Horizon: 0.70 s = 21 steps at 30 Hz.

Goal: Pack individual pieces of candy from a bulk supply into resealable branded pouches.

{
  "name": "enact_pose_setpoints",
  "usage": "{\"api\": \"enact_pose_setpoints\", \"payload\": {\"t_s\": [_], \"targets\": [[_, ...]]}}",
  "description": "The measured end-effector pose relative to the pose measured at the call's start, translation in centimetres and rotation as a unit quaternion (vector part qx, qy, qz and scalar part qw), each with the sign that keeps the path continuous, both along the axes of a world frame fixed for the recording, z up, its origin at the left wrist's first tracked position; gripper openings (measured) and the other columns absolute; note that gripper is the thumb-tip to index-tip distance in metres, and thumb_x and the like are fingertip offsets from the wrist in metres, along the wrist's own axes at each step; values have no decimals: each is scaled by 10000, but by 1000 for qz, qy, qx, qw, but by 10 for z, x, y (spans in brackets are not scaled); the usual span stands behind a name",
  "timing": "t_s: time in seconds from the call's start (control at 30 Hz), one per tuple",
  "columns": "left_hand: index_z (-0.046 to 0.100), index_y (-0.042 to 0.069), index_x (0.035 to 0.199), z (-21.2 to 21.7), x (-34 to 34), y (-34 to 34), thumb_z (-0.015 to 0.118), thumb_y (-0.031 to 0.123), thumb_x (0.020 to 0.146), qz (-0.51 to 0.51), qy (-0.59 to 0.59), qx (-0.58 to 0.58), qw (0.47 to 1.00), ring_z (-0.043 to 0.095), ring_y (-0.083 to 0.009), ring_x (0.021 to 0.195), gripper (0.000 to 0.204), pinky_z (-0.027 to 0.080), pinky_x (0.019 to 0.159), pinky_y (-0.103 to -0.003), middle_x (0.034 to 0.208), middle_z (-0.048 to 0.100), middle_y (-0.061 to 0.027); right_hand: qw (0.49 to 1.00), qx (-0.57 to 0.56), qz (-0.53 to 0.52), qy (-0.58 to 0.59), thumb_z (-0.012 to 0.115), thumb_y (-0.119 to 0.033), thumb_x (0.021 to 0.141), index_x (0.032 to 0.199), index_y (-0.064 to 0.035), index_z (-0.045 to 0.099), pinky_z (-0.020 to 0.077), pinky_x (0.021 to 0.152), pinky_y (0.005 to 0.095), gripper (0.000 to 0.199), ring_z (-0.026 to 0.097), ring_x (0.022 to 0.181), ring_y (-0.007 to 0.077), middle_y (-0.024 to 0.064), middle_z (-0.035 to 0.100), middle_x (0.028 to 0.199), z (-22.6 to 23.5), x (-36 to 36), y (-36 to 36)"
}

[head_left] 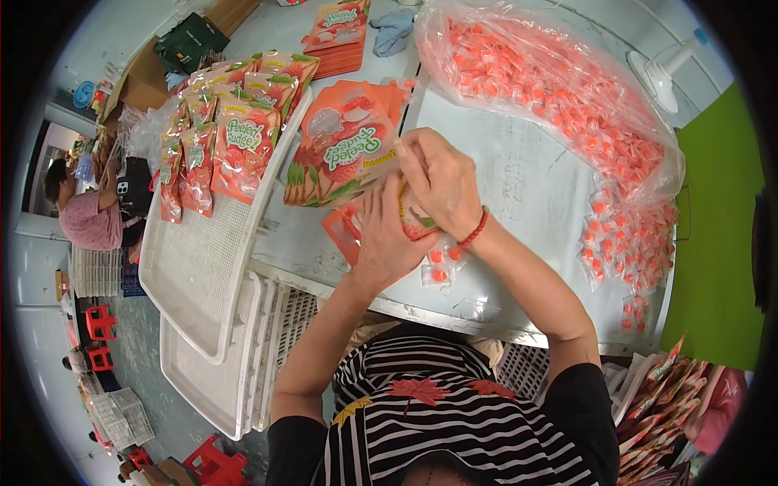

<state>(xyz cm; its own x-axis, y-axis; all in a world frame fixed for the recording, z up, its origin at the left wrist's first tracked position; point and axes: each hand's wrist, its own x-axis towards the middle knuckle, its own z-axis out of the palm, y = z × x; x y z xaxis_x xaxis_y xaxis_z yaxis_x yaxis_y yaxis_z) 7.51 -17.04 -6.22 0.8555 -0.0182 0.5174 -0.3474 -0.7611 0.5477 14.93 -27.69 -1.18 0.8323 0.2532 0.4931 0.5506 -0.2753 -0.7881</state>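
Note:
A red printed pouch [347,229] lies partly under my left hand [384,241], whose fingers press together on it. At the pouch's right end, my right hand [444,180] is closed, thumb and forefinger pinched near its edge; the fingertips are partly hidden. Just beyond both hands is a fanned stack of flat pouches [340,138] of the same print, overlapping the work area. A few small clear-wrapped red candies [438,275] lie beside my right wrist, near the pouch's lower edge.
A large clear bag [535,77] of wrapped candies spills loose candies [624,235] on the table's right. Filled pouches [243,146] stand in a white tray [194,267] at left, above stacked trays. Another pouch stack [339,36] and a blue cloth [394,32] lie at the back.

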Motion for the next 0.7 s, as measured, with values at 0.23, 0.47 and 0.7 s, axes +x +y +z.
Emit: {"api": "enact_pose_setpoints", "payload": {"t_s": [0.23,0.47,0.7], "targets": [[279,-40,1375,-14,2,15,809,184,642,-2,-53,-38,998,406,-406,1236,932,355,1012,-489,1345,379,-242,993,112,9,21,548,-269,917,1142,31,483,484,724,394,380,579,829,369,223,534,968,2,-41,8],[271,-44,1372,10,-1,24,802,135,651,12,-63,82,995,428,-379,1228,914,377,1015,-451,1341,377,-220,979,-129,144,-71,592,-217,880,992,-12,560,481,688,416,235,586,751,353,171,590,834,10,-32,-3],[183,-33,1406,39,-17,7,876,186,533,10,-33,-159,987,392,-327,1273,1135,372,1023,-420,1372,334,-192,943,-247,175,-137,608,-140,825,917,-21,563,460,519,404,157,597,621,373,166,596,740,46,-28,-4]]}}
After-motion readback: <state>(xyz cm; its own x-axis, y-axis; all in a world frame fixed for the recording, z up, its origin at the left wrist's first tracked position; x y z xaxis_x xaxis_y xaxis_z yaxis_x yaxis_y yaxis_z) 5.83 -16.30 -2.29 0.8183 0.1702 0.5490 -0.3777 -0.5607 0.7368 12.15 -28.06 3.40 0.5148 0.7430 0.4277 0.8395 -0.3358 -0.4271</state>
